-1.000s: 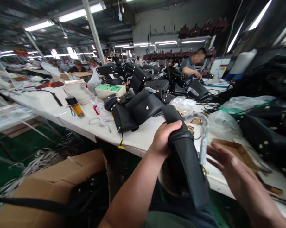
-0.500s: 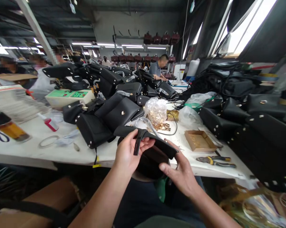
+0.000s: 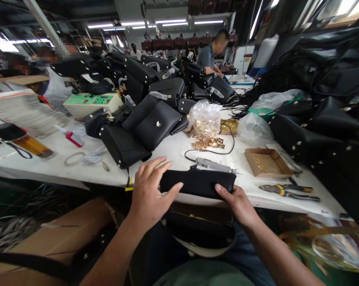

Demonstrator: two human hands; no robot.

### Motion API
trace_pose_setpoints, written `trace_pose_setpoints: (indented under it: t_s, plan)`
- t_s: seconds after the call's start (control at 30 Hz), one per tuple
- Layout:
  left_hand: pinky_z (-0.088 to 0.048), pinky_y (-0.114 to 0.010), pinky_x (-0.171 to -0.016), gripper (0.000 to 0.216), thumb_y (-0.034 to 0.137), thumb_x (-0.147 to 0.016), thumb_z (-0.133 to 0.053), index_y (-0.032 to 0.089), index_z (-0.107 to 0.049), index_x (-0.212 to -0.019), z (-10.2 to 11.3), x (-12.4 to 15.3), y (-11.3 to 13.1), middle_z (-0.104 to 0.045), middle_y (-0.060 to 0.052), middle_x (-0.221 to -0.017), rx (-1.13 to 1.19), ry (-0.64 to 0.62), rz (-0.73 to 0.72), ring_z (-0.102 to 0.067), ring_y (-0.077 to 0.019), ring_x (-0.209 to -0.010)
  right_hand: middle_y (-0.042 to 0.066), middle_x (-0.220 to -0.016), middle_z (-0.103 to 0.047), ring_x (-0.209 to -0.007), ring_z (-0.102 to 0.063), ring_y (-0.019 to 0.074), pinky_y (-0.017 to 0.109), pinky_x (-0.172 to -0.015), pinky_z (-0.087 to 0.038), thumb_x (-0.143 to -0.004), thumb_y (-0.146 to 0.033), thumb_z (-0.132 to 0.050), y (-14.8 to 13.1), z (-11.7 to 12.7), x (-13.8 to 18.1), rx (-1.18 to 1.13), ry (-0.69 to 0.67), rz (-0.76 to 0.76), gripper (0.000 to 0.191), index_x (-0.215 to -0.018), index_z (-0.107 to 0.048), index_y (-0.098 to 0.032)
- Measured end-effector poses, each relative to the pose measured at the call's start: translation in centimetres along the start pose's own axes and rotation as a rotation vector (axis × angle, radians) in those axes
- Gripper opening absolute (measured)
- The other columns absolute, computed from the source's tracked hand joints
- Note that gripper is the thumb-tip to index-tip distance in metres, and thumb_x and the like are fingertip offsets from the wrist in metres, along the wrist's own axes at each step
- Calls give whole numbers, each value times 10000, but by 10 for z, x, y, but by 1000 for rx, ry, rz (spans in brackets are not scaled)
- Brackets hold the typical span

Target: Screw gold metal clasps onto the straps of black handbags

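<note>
A black handbag [image 3: 200,230] rests at my lap below the table edge, mouth toward me, brownish lining showing. Its flap [image 3: 197,180] is lifted back, the inner face turned to me. My right hand [image 3: 237,200] grips the flap's right end, thumb on the inner face, fingers hidden behind. My left hand [image 3: 152,190] is at the flap's left end with fingers spread and thumb across its inner face; whether the thumb presses on it I cannot tell. Just beyond the flap lies a grey pen-shaped power tool [image 3: 213,164] with a black cord.
Pliers [image 3: 289,190] and a shallow cardboard box [image 3: 267,163] lie to the right. Gold hardware [image 3: 209,143] sits before a plastic bag [image 3: 204,119]. Black bags [image 3: 155,123] pile up behind. A bottle [image 3: 22,141] and red-and-white glue bottle [image 3: 70,136] are left. A co-worker [image 3: 212,53] sits farther back.
The flap has been turned up, so its inner face and the handbag's mouth now show. My left hand has let go of the strap on the flap and spread its fingers. The view tilted down.
</note>
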State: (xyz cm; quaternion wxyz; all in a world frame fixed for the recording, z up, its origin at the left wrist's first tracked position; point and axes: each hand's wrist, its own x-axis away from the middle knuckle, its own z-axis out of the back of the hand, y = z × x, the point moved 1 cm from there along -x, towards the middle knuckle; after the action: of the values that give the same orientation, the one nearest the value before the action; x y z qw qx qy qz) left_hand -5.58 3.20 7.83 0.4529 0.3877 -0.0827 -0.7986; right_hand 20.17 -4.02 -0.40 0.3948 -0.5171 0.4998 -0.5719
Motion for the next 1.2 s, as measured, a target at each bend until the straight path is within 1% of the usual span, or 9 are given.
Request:
trace_pose_setpoints:
  t_s: [0.1, 0.2, 0.37, 0.53, 0.6, 0.7, 0.83, 0.97, 1.2]
  plan:
    - [-398, -426, -1099, 304, 411, -932, -650, 226, -711, -1165, -22, -2, -4, -710, -95, -1286, 6, -214, -15, -610, -295, -1221, 131, -1101, -782, -1075, -712, 353, 444, -979, -542, -859, -634, -722, 15, 0, 0, 44, -89, -43, 569, -1099, -782, -122]
    - [-456, -305, -816, 338, 432, -1031, -473, 227, -730, -953, -47, 0, -8, -763, -40, -923, 90, -463, 119, -687, -211, -872, 131, -1116, -780, -1094, -712, 361, 455, -980, -550, -873, -641, -698, 28, 0, 3, 44, -96, -69, 591, -1151, -768, -124]
    - [-360, -272, -691, 359, 435, -1017, -481, 222, -686, -813, -75, -7, -11, -694, 0, -766, 91, -560, 164, -625, -168, -728, 142, -1203, -754, -1194, -675, 354, 490, -1084, -497, -920, -620, -642, 43, 11, 6, 132, -78, -65, 574, -1200, -741, -129]
    - [-306, -268, -607, 394, 433, -974, -510, 190, -581, -672, -99, -22, -21, -496, 40, -608, 318, -736, 172, -479, -134, -610, 125, -1195, -721, -1083, -691, 296, 472, -963, -556, -918, -464, -700, 16, 26, -7, 524, 246, 337, 471, -1313, -668, -208]
    - [-321, -263, -606, 379, 439, -963, -518, 185, -593, -691, -107, -25, -25, -489, 42, -623, 406, -745, 204, -463, -132, -622, 117, -1201, -697, -1079, -681, 265, 431, -938, -560, -942, -374, -685, -2, 21, -19, 631, 285, 574, 371, -1289, -685, -244]
    - [-378, -265, -655, 327, 420, -951, -527, 183, -634, -752, -115, -24, -28, -559, 23, -696, 464, -696, 221, -513, -150, -695, 94, -1152, -703, -1024, -694, 229, 370, -872, -567, -986, -290, -629, -16, 5, -43, 742, 129, 737, 238, -1195, -743, -279]
    - [-419, -276, -718, 282, 361, -956, -508, 195, -615, -755, -117, -20, -28, -615, -2, -780, 447, -659, 184, -560, -169, -772, 85, -1045, -742, -920, -716, 223, 344, -797, -567, -1012, -261, -588, -11, -11, -68, 795, -70, 662, 260, -1222, -741, -254]
    - [-417, -281, -735, 276, 318, -970, -477, 204, -574, -738, -118, -20, -32, -615, -12, -815, 359, -711, 130, -565, -172, -794, 76, -1001, -747, -900, -714, 218, 328, -806, -548, -1016, -248, -567, -3, -15, -73, 774, -139, 626, 265, -1223, -732, -249]
    - [-413, -278, -740, 271, 320, -992, -466, 212, -596, -780, -120, -30, -34, -656, 1, -825, 336, -763, 90, -600, -169, -790, 55, -904, -728, -812, -686, 195, 294, -750, -512, -1038, -281, -451, -20, 0, -68, 606, 14, 485, 252, -1027, -694, -216]
